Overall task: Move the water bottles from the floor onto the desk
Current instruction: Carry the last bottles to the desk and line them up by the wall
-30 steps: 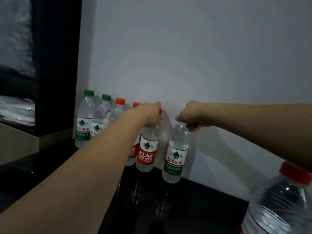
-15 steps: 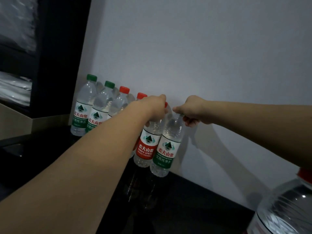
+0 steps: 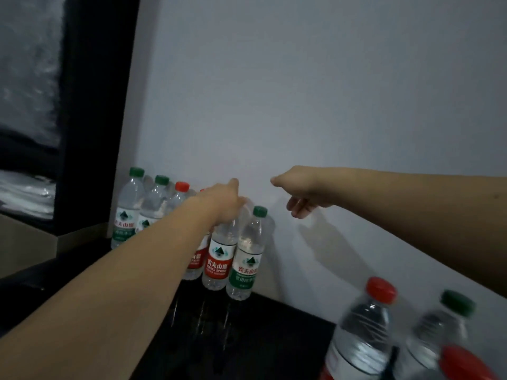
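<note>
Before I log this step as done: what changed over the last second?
The right hand let go of the green-capped bottle and drew back, empty. That bottle now stands beside the red-labelled bottle, closing the row. The left hand still grips the red-labelled bottle's top.

Clear glossy plastic bottles (image 3: 244, 256) with paper-like labels, glossy black desk (image 3: 274, 325), matt smooth wall (image 3: 301, 91).

Both arms reach forward; left hand (image 3: 223, 200) closed, right hand (image 3: 297, 192) loosely curled.
</note>
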Demonstrator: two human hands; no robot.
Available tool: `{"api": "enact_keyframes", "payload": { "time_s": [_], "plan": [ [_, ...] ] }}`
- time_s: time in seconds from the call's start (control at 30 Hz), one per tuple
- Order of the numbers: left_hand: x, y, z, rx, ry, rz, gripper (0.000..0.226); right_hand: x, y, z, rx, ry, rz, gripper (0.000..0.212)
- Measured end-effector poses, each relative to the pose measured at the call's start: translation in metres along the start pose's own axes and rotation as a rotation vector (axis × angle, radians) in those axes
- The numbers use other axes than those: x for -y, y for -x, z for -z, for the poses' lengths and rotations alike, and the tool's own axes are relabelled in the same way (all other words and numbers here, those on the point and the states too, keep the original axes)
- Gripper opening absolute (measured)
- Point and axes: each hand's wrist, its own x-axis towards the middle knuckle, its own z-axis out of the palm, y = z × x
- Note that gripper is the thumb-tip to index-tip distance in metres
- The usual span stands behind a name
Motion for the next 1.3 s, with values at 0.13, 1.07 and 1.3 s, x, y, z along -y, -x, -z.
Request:
{"api": "enact_keyframes", "payload": {
  "time_s": [0.13, 1.07, 1.3],
  "plan": [
    [-0.043, 0.078, 0.043, 0.001, 0.047, -0.058, 0.047, -0.011, 0.090, 0.056, -0.064, -0.025, 0.009, 0.031],
    [-0.232, 0.286, 0.053, 0.217, -0.224, -0.193, 0.050, -0.183, 0.342, 0.076, -0.021, 0.527, 0.026, 0.042],
    [-0.233, 0.231, 0.007, 0.494, -0.431, -0.280, 0.057, -0.192, 0.274, 0.054, 0.245, 0.741, -0.051, 0.048]
  ]
}}
